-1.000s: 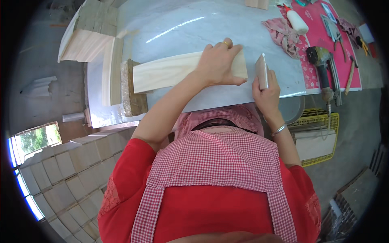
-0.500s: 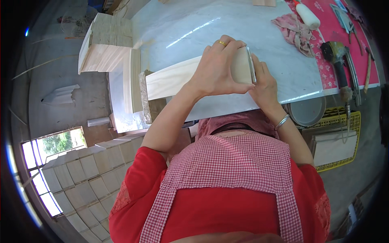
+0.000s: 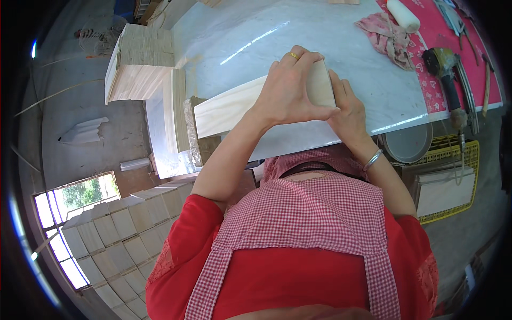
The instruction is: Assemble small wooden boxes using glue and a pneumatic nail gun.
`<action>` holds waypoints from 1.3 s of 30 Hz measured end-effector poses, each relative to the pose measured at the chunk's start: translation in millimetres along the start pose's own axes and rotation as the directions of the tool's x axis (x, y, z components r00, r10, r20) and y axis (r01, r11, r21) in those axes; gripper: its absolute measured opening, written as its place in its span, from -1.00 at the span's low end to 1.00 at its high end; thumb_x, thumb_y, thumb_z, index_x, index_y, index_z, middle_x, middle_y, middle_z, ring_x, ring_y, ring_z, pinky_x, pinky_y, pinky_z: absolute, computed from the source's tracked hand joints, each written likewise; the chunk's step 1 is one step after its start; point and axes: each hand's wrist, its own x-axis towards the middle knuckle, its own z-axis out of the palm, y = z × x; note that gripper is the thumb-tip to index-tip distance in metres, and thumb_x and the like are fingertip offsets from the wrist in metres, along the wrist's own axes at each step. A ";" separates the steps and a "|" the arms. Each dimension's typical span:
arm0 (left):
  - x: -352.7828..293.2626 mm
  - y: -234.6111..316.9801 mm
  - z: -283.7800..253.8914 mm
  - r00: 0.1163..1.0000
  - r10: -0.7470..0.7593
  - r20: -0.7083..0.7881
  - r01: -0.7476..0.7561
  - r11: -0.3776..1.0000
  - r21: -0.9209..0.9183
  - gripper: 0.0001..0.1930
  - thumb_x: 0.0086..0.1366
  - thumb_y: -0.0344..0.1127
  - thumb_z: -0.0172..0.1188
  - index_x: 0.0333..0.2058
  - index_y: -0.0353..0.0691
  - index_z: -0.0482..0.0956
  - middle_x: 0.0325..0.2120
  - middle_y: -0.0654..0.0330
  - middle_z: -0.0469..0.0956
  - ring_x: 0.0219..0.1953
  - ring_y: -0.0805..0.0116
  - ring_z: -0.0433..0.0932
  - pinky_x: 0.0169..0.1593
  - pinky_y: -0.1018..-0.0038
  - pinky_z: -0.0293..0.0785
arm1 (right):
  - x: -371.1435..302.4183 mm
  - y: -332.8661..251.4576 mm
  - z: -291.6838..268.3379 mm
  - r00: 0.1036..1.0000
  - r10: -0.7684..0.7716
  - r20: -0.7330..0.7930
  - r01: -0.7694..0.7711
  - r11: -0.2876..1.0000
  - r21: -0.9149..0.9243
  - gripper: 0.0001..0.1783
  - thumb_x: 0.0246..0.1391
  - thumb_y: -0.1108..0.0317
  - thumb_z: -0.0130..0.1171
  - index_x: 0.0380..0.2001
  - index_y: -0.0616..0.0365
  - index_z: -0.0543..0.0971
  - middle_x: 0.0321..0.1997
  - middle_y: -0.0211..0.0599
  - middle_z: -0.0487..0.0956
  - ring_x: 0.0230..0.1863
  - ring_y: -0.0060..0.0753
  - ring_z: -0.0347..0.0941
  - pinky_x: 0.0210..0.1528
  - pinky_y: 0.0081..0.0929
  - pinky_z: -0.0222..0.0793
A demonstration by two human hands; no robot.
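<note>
A long pale wooden board lies across the table's near side. Its left end meets a rough, brownish block. My left hand, with a ring on one finger, grips the board near its right end; thumb and fingers span its width. Closed up against that right end is my right hand, a bracelet on its wrist. Its fingers are bent along the end edge, and their inner side is partly hidden.
Stacked wooden pieces stand at the table's left; more stacks fill the lower left. A pink cloth, a white bottle and a black-handled power tool lie at the right. Below are a round pan and a yellow crate.
The shiny thin strip at the board's right end no longer shows. Both hands keep nearly the same grip, and the whole view has shifted slightly.
</note>
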 end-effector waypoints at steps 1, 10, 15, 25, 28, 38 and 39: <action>-0.1 -0.4 0.3 1.000 0.000 0.001 0.000 1.000 0.000 -0.12 -0.31 0.02 0.53 0.01 -0.35 0.46 -0.12 -0.04 0.46 -0.13 -0.04 0.52 -0.08 0.18 0.49 | 0.0 0.1 0.2 1.000 -0.001 0.001 0.001 1.000 0.000 -0.19 -0.15 0.54 0.25 0.27 0.17 0.28 -0.19 -0.13 0.43 -0.33 0.03 0.53 -0.37 -0.17 0.51; -1.1 -1.4 -0.2 1.000 -0.002 0.016 0.002 1.000 0.003 -0.09 -0.31 0.04 0.54 0.04 -0.34 0.46 -0.11 -0.04 0.46 -0.13 -0.04 0.52 -0.07 0.17 0.48 | 0.3 -1.2 -0.5 1.000 0.010 0.018 -0.010 1.000 -0.006 -0.19 -0.15 0.53 0.25 0.27 0.17 0.28 -0.18 -0.13 0.43 -0.32 0.02 0.53 -0.36 -0.18 0.52; -1.4 -3.2 0.7 1.000 0.002 0.019 -0.002 1.000 -0.006 -0.09 -0.30 0.03 0.55 0.04 -0.35 0.46 -0.11 -0.04 0.46 -0.13 -0.04 0.51 -0.06 0.17 0.47 | 0.6 -1.5 -0.9 1.000 0.013 0.027 -0.013 1.000 0.002 -0.17 -0.15 0.53 0.25 0.28 0.17 0.26 -0.17 -0.13 0.43 -0.32 0.02 0.53 -0.37 -0.19 0.51; -1.1 -4.7 4.5 1.000 0.000 0.013 0.000 1.000 0.010 -0.10 -0.33 0.01 0.56 0.02 -0.33 0.46 -0.11 -0.03 0.46 -0.13 -0.02 0.51 -0.05 0.18 0.46 | 5.7 -3.7 -10.2 0.996 0.067 0.066 -0.074 0.991 0.113 -0.09 -0.17 0.51 0.29 0.34 0.12 0.22 -0.12 -0.11 0.40 -0.24 0.01 0.53 -0.27 -0.21 0.52; -2.0 -6.8 6.3 1.000 -0.005 -0.001 0.005 1.000 0.013 -0.09 -0.35 0.00 0.57 0.02 -0.33 0.45 -0.11 -0.02 0.46 -0.13 -0.01 0.52 -0.08 0.19 0.47 | 17.0 -10.9 -28.2 0.989 0.100 0.110 -0.130 0.942 0.310 -0.03 -0.17 0.49 0.32 0.38 0.09 0.19 -0.09 -0.09 0.38 -0.18 0.02 0.51 -0.20 -0.22 0.52; -1.0 -5.9 6.4 1.000 -0.005 -0.003 0.005 1.000 0.002 -0.10 -0.36 0.00 0.58 0.00 -0.34 0.45 -0.15 -0.01 0.46 -0.15 -0.01 0.53 -0.10 0.20 0.49 | -16.5 -30.6 -65.6 0.974 0.053 0.219 -0.153 0.868 0.472 -0.18 -0.12 0.55 0.33 0.30 0.11 0.37 -0.03 -0.12 0.36 -0.16 -0.20 0.47 -0.16 -0.40 0.46; -0.3 -6.1 6.6 1.000 -0.002 -0.005 0.002 1.000 0.009 -0.10 -0.35 0.00 0.58 0.00 -0.35 0.45 -0.16 -0.01 0.46 -0.15 -0.01 0.53 -0.10 0.20 0.49 | -21.0 -31.6 -67.9 0.969 0.083 0.233 -0.190 0.853 0.487 -0.24 -0.10 0.57 0.32 0.27 0.12 0.41 -0.03 -0.12 0.38 -0.17 -0.23 0.47 -0.16 -0.42 0.45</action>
